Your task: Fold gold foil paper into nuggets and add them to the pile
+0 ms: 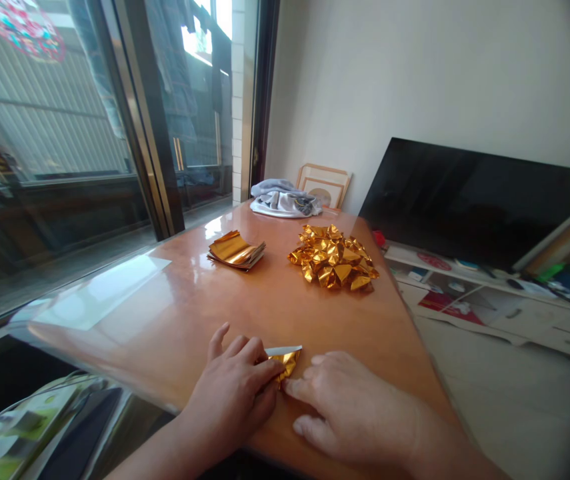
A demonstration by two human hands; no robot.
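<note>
Fingers of the left hand, at the bottom centre of the frame, are bent and lie over a piece of gold foil paper, with the little finger lifted clear; whether the thumb pinches the piece from below cannot be told. Just to its right, the right hand has its index finger stretched to the lower edge of the foil, the thumb held apart from it and the other fingers curled in. The foil piece lies on the table between the two hands, partly covered by the left, its gold side creased and a pale strip showing along its top edge. Beyond the hands stretches the glossy brown table. Near the middle of the frame sits a stack of flat gold sheets, curling at the edges, and right of it, well apart, a heap of folded gold pieces. At the table's far end, upper centre, lie bundled grey and white cloths. A black television fills the right, and glass doors the upper left.
</note>
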